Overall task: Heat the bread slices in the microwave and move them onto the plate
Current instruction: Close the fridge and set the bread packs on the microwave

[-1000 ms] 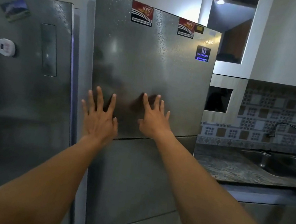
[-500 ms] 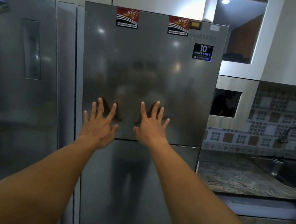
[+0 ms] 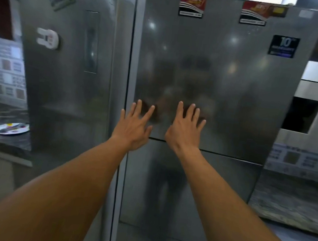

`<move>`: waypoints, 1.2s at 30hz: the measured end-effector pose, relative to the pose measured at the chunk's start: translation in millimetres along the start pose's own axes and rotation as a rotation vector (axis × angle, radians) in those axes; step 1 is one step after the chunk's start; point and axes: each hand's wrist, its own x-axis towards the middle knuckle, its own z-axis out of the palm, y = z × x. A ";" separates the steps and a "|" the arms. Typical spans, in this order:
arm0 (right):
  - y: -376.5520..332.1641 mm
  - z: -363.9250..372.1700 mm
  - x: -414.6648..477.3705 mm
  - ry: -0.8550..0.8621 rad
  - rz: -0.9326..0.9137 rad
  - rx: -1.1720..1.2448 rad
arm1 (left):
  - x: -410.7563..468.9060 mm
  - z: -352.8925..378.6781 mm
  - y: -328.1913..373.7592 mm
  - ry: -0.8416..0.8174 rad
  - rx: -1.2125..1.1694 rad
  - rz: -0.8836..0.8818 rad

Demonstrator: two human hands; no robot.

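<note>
- The left hand [image 3: 133,126] is open, fingers straight and spread, raised in front of the upper fridge door [image 3: 230,75].
- The right hand [image 3: 185,131] is just beside it, also open with spread fingers, holding nothing.
- Both sets of fingertips reach the door's lower part; whether they touch it cannot be told.
- Below the wrists lies the seam to the lower door [image 3: 194,196].
- The plate [image 3: 10,128] sits well to the left of the left hand and a little lower, on a dark counter [image 3: 3,142].
- Between the plate and the left hand stands a second fridge [image 3: 63,91] with a white magnet [image 3: 47,38].
- High above the hands are two red stickers [image 3: 192,5].
</note>
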 end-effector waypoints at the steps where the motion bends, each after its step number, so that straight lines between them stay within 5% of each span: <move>1: -14.2 4.9 -1.1 -0.007 -0.038 0.013 | -7.9 -3.5 -16.1 0.014 0.008 -0.022; 11: -219.8 74.3 -17.1 -0.122 -0.372 0.209 | -131.9 -47.9 -227.1 0.116 0.089 -0.332; 18: -379.2 114.6 -27.1 -0.244 -0.531 0.301 | -196.8 -85.7 -372.8 0.037 0.195 -0.525; 36: -598.4 280.8 60.4 -0.495 -0.565 0.290 | -146.8 -42.2 -625.3 -0.127 0.158 -0.689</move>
